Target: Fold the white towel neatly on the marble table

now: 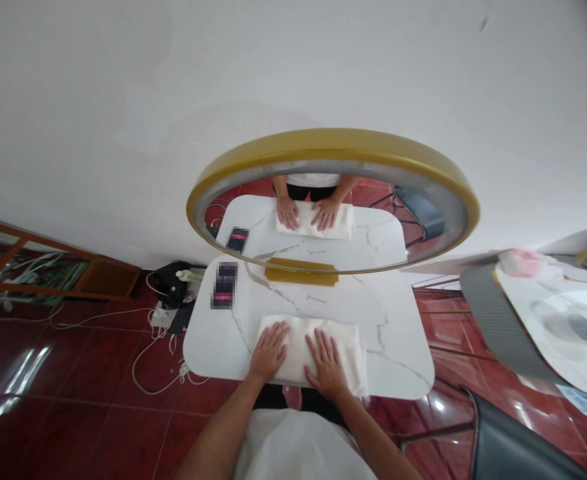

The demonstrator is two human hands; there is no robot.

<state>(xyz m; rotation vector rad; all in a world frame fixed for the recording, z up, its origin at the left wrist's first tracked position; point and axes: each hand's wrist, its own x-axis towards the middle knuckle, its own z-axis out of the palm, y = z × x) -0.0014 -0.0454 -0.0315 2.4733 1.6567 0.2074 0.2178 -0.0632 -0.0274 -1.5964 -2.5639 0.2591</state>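
Observation:
A folded white towel (299,347) lies along the near edge of a white marble-patterned table (393,340). My left hand (269,352) rests flat on the towel's left part, fingers stretched out. On its right part lies my right hand (328,365), palm down with the fingers a little spread. Neither hand grips anything. Behind the towel stands a round mirror with a gold frame (333,141) on a gold base (301,272). Both hands and the towel show again in its glass.
A dark, pixelated flat object (224,285) lies at the table's left. Cables and a black bag (169,283) are on the red floor beyond. A black chair (518,440) stands at the lower right, near a second white table (563,320). A wooden cabinet (108,277) lines the left wall.

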